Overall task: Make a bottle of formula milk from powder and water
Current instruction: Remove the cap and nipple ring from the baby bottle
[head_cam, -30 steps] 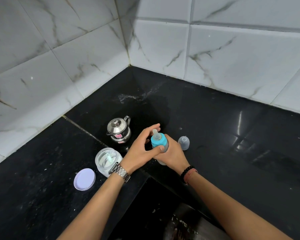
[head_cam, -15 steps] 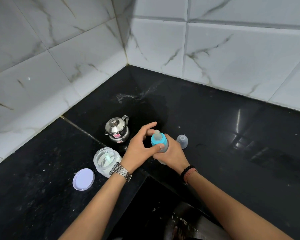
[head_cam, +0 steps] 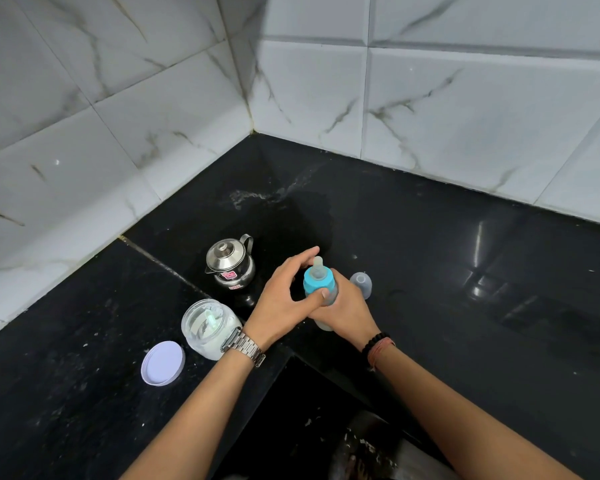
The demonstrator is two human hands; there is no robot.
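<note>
Little has moved: left hand [head_cam: 284,299] still at the blue collar, thumb pressing it, fingers now arched over the teat. Bottle [head_cam: 321,289] upright on the table [head_cam: 465,323], near its inner corner edge. Right hand [head_cam: 347,306] wraps the bottle body from behind. Cap [head_cam: 361,284] just right; kettle [head_cam: 230,265], open powder jar [head_cam: 208,327], lid [head_cam: 162,363] to the left.

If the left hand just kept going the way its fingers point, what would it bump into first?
The left hand points up and to the right, past the bottle teat. Beyond the fingertips lies only bare black counter up to the tiled wall. The way looks free, though depth is hard to judge.
</note>
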